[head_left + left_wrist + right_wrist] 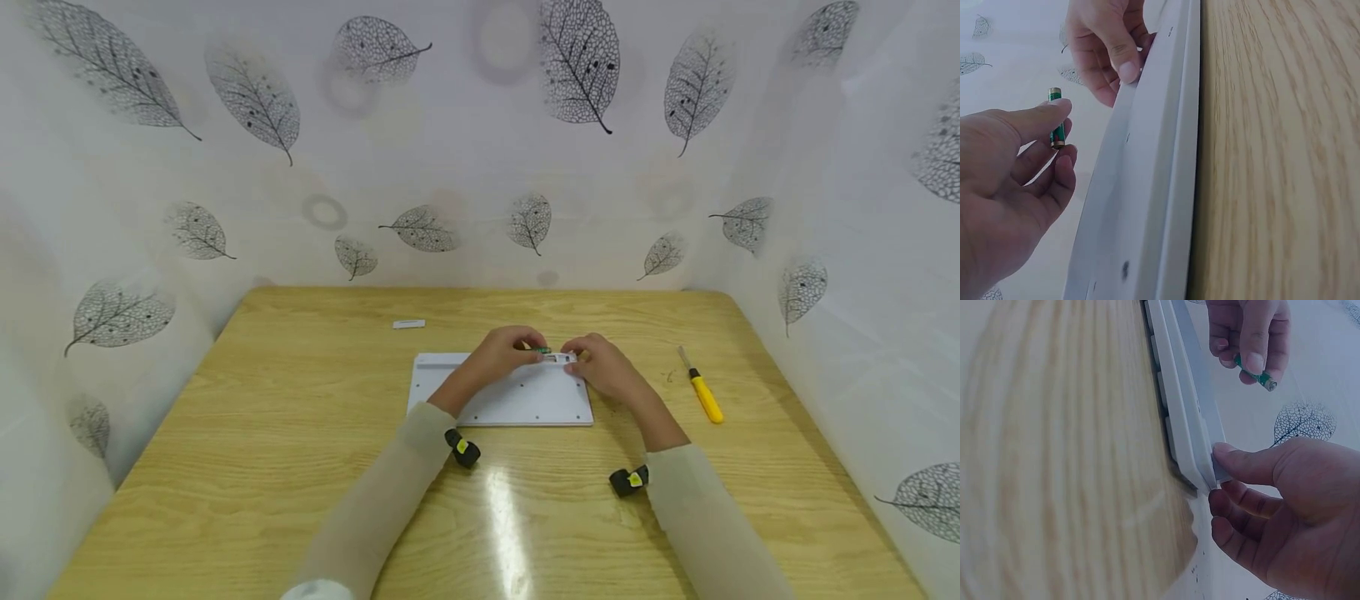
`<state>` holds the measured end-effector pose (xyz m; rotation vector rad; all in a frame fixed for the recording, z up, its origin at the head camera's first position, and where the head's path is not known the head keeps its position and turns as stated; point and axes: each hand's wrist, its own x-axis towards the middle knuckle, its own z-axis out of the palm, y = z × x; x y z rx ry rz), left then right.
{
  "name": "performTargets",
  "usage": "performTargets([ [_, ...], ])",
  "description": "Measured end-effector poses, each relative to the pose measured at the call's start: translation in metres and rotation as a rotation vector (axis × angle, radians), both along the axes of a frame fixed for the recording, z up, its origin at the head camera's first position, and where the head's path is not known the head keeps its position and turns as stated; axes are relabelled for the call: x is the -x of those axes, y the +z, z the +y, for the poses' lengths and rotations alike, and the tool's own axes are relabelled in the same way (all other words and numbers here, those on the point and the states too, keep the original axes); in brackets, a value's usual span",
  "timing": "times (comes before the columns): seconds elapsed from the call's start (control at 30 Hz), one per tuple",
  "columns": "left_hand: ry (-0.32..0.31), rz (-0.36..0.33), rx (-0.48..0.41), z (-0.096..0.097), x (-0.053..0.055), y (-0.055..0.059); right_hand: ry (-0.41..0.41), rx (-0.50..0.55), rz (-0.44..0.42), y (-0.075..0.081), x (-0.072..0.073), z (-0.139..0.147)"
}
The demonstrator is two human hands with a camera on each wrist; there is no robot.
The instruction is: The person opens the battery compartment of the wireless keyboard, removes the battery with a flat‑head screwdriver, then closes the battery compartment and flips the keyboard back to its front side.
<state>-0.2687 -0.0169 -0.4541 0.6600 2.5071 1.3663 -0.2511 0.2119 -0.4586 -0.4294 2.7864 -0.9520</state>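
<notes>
The white keyboard [525,402] lay on the table [300,375] with its keys facing down, as the right wrist view showed, and its far edge ran almost parallel to the far edge of the table. Both hands were at the right part of this far edge, where a small open compartment [557,358] could be seen between them. The left hand [504,350] was pinching a green battery [1057,135] with the thumb and fingers, and in the left wrist view some space separated the battery from the keyboard. The right hand [606,367] was gripping the far right corner of the keyboard, the thumb on the upturned underside and the fingers at the edge. Beyond the keyboard, to the left, a small white strip [408,324] lay nearer to the far edge of the table. On the right side, well apart from the keyboard, there was a yellow-handled screwdriver [703,392], its tip toward the far edge. The widest stretch of wood was on the left, while the two forearms extended above the near part.
</notes>
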Motion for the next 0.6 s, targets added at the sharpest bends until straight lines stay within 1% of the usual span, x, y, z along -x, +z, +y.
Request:
performTargets([
  [0.13, 0.015, -0.008, 0.014, -0.005, -0.001, 0.002, -0.002, -0.002, 0.001, 0.000, 0.000, -0.001],
  [0.27, 0.022, -0.034, 0.019, -0.008, -0.002, 0.003, -0.003, 0.000, 0.000, 0.000, 0.000, 0.000],
  [0.43, 0.010, -0.059, 0.024, -0.012, -0.001, 0.002, -0.006, 0.005, 0.001, 0.001, -0.001, 0.000],
  [0.6, 0.013, -0.052, 0.015, -0.018, -0.001, 0.001, 0.000, 0.004, 0.005, 0.001, 0.000, -0.001],
])
